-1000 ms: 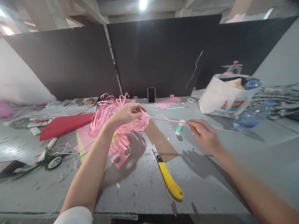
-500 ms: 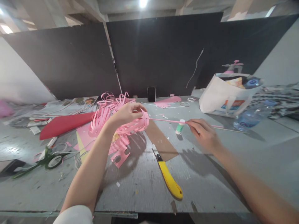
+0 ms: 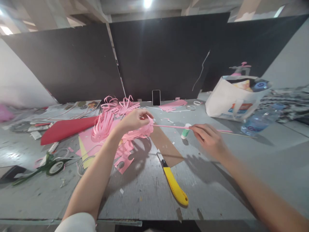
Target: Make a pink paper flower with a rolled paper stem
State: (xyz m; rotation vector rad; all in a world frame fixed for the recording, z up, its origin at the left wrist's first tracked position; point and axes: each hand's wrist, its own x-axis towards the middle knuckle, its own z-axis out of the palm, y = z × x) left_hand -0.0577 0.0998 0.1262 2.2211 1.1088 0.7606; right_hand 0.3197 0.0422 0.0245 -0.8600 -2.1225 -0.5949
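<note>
A pink paper flower with fringed, curled strips (image 3: 141, 131) is pinched at its end by my left hand (image 3: 137, 120), whose fingers are closed on it. From the flower a thin pink stick (image 3: 169, 126) runs out level to the right. The fingertips of my right hand (image 3: 209, 138) are closed around this stick, and its far part sticks out beyond the hand. Behind the stick stands a green and white glue stick (image 3: 185, 132). Below it lie a brown cardboard strip (image 3: 169, 146) and a yellow utility knife (image 3: 175, 187) with its blade out.
More pink fringed paper (image 3: 103, 127), a red sheet (image 3: 67, 129) and green-handled scissors (image 3: 49, 166) lie to the left. A phone (image 3: 156, 98) leans on the black partition (image 3: 169, 58). On the right are a white bag (image 3: 224, 100) and a plastic bottle (image 3: 259, 122).
My left hand has turned slightly at the flower and sits a little lower. My right hand has shifted slightly left, and the stick's flower end has dropped a little.
</note>
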